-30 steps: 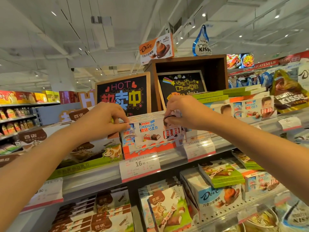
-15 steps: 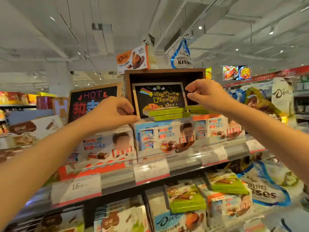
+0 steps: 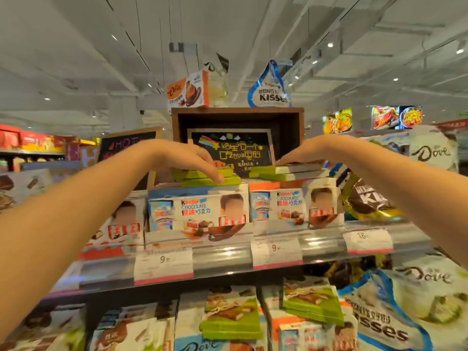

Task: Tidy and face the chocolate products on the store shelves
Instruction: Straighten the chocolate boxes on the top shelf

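Green flat boxes (image 3: 211, 176) atop the chocolate cartons (image 3: 200, 211) lie skewed — left hand (image 3: 182, 158) and right hand (image 3: 307, 152) rest flat-fingered on them; lower shelf (image 3: 162, 292) untidied.

- Top shelf (image 3: 228, 259), mid-frame, runs left to right w/ clear front rail; price tags (image 3: 163, 266) clipped along it, centre-left, centre-right and right.
- On it, centre: Kinder boxes (image 3: 200, 211) in a row, faces out; another box at left, partly behind an arm.
- Green bars (image 3: 211, 177) stacked flat on top of the Kinder boxes, two piles, left and right of centre.
- Wooden crate (image 3: 238, 115) behind the piles, upper centre, chalk sign inside.
- Kisses bag (image 3: 367, 198) at right end of shelf, tilted.
- Lower shelf (image 3: 131, 297), bottom of frame: green bars, Dove boxes, big Kisses bag at lower right; blurry.
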Demonstrator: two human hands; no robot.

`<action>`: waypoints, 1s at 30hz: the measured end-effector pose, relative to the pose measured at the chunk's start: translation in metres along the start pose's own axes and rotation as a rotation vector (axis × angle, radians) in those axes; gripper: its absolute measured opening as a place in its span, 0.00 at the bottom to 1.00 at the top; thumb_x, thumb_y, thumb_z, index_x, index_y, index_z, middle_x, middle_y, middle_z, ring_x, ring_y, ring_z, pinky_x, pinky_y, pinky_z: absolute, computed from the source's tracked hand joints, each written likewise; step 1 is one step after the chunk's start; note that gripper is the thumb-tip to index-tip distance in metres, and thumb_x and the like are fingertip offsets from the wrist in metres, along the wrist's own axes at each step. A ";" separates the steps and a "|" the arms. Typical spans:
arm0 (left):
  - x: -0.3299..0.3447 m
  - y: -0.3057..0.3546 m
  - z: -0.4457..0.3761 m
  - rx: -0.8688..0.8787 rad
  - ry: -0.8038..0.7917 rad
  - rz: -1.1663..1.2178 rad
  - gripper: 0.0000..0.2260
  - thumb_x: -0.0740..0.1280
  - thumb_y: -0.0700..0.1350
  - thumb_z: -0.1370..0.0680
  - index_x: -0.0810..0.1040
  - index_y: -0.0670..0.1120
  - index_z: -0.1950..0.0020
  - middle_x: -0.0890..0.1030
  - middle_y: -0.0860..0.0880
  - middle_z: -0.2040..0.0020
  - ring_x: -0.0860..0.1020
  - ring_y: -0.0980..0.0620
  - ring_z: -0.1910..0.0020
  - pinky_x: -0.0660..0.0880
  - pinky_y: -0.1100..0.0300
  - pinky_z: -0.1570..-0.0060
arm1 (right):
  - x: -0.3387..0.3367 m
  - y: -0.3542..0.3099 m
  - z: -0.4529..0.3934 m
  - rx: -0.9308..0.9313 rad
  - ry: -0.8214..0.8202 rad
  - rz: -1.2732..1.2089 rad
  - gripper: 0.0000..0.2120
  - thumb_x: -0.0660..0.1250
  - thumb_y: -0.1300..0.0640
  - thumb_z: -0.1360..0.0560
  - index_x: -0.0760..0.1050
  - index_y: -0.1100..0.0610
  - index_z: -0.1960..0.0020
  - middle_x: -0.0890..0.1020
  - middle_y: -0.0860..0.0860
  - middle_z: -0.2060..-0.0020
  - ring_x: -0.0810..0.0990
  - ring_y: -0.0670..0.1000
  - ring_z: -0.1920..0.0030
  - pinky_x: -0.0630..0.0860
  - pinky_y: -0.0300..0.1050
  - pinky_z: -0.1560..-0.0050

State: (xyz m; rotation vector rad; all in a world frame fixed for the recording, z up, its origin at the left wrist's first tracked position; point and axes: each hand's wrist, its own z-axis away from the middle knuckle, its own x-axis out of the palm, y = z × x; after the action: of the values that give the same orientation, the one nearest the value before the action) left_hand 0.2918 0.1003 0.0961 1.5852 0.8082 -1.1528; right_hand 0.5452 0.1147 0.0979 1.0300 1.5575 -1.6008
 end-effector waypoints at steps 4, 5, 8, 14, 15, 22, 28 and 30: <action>0.000 0.004 -0.006 -0.102 -0.065 -0.016 0.31 0.74 0.58 0.39 0.67 0.55 0.40 0.66 0.55 0.41 0.64 0.51 0.37 0.60 0.45 0.30 | -0.004 0.005 -0.013 -0.001 -0.153 0.000 0.25 0.65 0.39 0.27 0.74 0.60 0.69 0.76 0.55 0.77 0.78 0.53 0.72 0.79 0.46 0.48; 0.000 0.005 -0.007 -0.129 -0.078 -0.013 0.31 0.73 0.58 0.40 0.66 0.56 0.40 0.65 0.54 0.40 0.64 0.51 0.37 0.61 0.43 0.31 | -0.004 0.004 -0.015 0.007 -0.137 0.002 0.24 0.66 0.38 0.29 0.75 0.61 0.62 0.79 0.56 0.71 0.82 0.55 0.64 0.74 0.50 0.39; 0.000 0.003 -0.008 -0.152 -0.118 -0.039 0.33 0.72 0.57 0.41 0.67 0.54 0.38 0.68 0.52 0.38 0.67 0.50 0.37 0.64 0.44 0.32 | -0.006 0.005 -0.011 0.013 -0.019 0.021 0.36 0.69 0.34 0.36 0.66 0.60 0.41 0.78 0.57 0.50 0.77 0.58 0.43 0.71 0.53 0.36; 0.001 0.007 -0.007 -0.122 -0.123 -0.102 0.29 0.74 0.52 0.32 0.67 0.48 0.35 0.75 0.52 0.45 0.75 0.56 0.48 0.72 0.58 0.43 | -0.011 0.016 -0.010 0.104 -0.030 -0.095 0.43 0.74 0.34 0.43 0.70 0.60 0.38 0.77 0.57 0.44 0.76 0.58 0.45 0.76 0.50 0.51; 0.002 0.007 -0.005 -0.115 -0.113 -0.106 0.28 0.73 0.52 0.31 0.67 0.47 0.35 0.75 0.51 0.44 0.76 0.55 0.47 0.73 0.59 0.44 | -0.011 0.017 -0.011 0.113 -0.047 -0.119 0.41 0.75 0.35 0.45 0.73 0.60 0.41 0.79 0.56 0.48 0.77 0.56 0.49 0.75 0.47 0.55; 0.005 -0.003 -0.001 -0.009 0.105 -0.086 0.44 0.77 0.63 0.47 0.64 0.54 0.36 0.73 0.53 0.42 0.74 0.53 0.44 0.73 0.50 0.40 | -0.009 0.012 -0.009 0.014 -0.006 -0.410 0.17 0.76 0.49 0.35 0.78 0.58 0.51 0.83 0.51 0.60 0.81 0.48 0.63 0.76 0.41 0.70; 0.009 -0.016 0.011 0.093 0.418 -0.236 0.50 0.79 0.59 0.43 0.56 0.52 0.27 0.63 0.49 0.41 0.64 0.50 0.40 0.66 0.56 0.39 | 0.000 0.001 -0.005 -0.138 0.072 -0.680 0.16 0.72 0.55 0.29 0.71 0.57 0.46 0.78 0.55 0.43 0.80 0.54 0.48 0.78 0.46 0.62; 0.012 -0.019 0.021 0.126 0.536 -0.266 0.50 0.79 0.57 0.42 0.55 0.52 0.27 0.63 0.47 0.38 0.62 0.48 0.37 0.65 0.53 0.37 | 0.006 -0.006 -0.002 -0.228 0.075 -0.820 0.11 0.69 0.57 0.27 0.71 0.58 0.48 0.79 0.56 0.44 0.82 0.55 0.50 0.80 0.48 0.57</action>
State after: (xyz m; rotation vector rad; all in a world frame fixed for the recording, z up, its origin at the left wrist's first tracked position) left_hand 0.2726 0.0860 0.0775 1.9715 1.3493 -0.9806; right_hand 0.5378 0.1170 0.0957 0.3201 2.3298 -1.8242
